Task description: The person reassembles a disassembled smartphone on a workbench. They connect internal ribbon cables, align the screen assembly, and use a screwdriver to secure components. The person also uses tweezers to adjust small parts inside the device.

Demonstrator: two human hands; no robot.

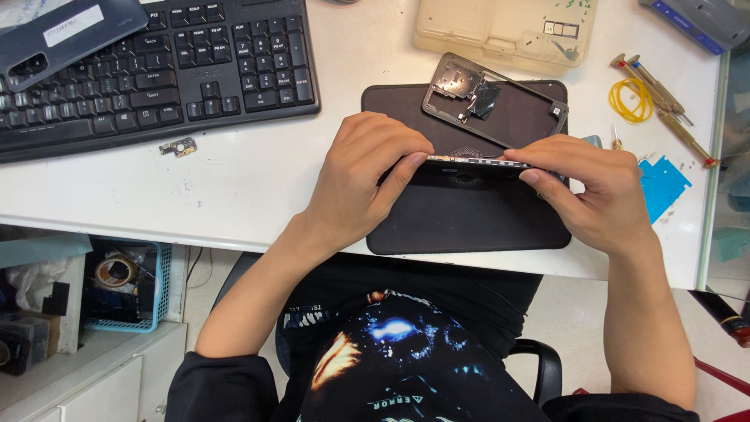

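Head view | left hand (pixel 355 184) and right hand (pixel 598 191) are both pinching a thin phone body (pixel 469 161) edge-on, fingers closed on opposite ends | long axis running left-right, hovering over black mat (pixel 469 219) | detached phone frame (pixel 488 98) lying just behind on table (pixel 250 180)

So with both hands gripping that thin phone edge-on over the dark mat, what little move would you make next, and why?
Probably tilt the phone flat onto the dark mat. The left hand and right hand pinch its ends with the thin edge up, so its face is hidden; the detached frame lies just behind.
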